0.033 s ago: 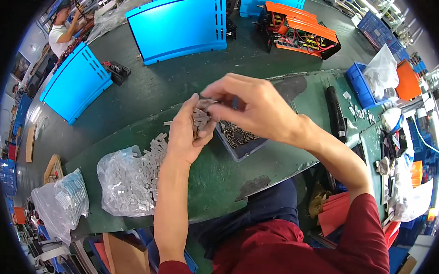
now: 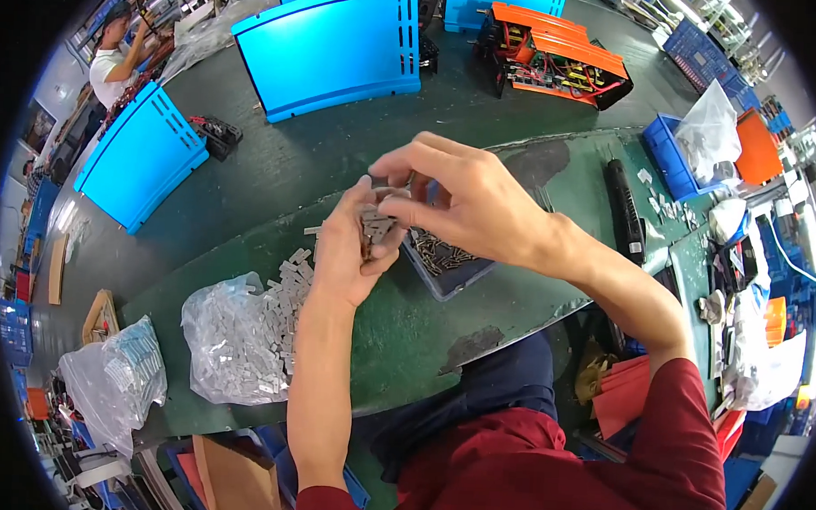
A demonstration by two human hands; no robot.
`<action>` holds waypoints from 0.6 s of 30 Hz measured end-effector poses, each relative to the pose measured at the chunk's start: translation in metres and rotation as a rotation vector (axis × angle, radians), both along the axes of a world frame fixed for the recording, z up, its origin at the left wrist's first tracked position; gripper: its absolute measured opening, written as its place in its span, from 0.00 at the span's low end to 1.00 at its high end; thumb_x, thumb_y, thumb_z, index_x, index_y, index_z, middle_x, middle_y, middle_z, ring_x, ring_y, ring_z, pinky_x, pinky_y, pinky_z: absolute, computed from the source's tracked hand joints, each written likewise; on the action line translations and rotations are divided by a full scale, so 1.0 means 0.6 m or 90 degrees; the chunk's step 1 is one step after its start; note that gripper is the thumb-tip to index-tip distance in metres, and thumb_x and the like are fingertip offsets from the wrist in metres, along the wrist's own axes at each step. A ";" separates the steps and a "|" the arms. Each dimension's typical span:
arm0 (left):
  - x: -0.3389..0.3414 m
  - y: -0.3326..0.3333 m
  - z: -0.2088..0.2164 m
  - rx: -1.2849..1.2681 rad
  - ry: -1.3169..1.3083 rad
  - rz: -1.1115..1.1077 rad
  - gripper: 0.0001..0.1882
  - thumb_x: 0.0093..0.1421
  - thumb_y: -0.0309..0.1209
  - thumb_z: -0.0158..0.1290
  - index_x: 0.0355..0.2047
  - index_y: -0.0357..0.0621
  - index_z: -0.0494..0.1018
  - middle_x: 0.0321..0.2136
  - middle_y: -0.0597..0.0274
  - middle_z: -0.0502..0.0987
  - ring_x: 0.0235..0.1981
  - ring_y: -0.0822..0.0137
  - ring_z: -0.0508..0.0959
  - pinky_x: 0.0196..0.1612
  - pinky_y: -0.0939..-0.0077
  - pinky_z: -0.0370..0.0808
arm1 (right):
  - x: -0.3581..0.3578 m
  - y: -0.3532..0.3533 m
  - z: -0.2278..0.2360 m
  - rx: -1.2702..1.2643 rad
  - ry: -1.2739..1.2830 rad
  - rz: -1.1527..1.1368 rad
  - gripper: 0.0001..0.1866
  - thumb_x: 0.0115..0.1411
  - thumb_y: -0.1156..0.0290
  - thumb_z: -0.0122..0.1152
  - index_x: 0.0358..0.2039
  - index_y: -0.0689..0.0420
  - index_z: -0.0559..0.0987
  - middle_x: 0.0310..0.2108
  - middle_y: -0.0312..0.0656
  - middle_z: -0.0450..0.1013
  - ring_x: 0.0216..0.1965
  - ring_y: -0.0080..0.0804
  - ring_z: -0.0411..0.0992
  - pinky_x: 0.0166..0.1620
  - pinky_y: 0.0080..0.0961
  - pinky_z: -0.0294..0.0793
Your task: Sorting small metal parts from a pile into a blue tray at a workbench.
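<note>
My left hand (image 2: pixel 348 235) is cupped, palm up, round several small grey blocks (image 2: pixel 377 223). Just over that palm is my right hand (image 2: pixel 455 192), thumb and fingertips drawn together at the blocks; anything pinched there is too small or blurred to name. Partly under my right hand, a dark tray (image 2: pixel 447 291) contains many small metal screw-like pieces (image 2: pixel 439 253). Left of my left forearm, more grey blocks (image 2: pixel 282 315) spill from a clear plastic bag (image 2: pixel 209 338) onto the green table.
Blue curved panels (image 2: pixel 330 54) and an orange-cased electrical unit (image 2: pixel 559 58) stand at the back. To the right lie a black pen-shaped tool (image 2: pixel 623 209) and a blue bin (image 2: pixel 670 156). Another plastic bag (image 2: pixel 116 371) is at the left edge. A person (image 2: pixel 116 60) works at far left.
My right thumb and fingers have shifted slightly over the blocks in my left palm. The rest looks the same.
</note>
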State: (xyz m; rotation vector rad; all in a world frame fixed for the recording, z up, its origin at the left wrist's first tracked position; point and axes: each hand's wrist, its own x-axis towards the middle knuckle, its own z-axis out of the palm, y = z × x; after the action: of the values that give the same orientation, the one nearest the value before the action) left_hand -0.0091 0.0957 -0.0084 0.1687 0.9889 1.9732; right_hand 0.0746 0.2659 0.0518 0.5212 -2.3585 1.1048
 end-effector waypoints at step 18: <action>-0.017 -0.006 -0.018 0.054 -0.017 0.062 0.17 0.71 0.41 0.49 0.38 0.38 0.74 0.24 0.67 0.71 0.13 0.83 0.57 0.13 0.86 0.49 | 0.020 0.038 -0.106 0.504 -0.229 -0.158 0.12 0.54 0.78 0.62 0.40 0.63 0.74 0.33 0.51 0.72 0.31 0.50 0.76 0.33 0.42 0.77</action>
State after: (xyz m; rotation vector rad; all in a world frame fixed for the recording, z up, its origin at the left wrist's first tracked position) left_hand -0.0192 0.0920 -0.0194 0.1430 0.9115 2.1022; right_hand 0.0868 0.2888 -0.0115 0.2750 -3.0432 0.1146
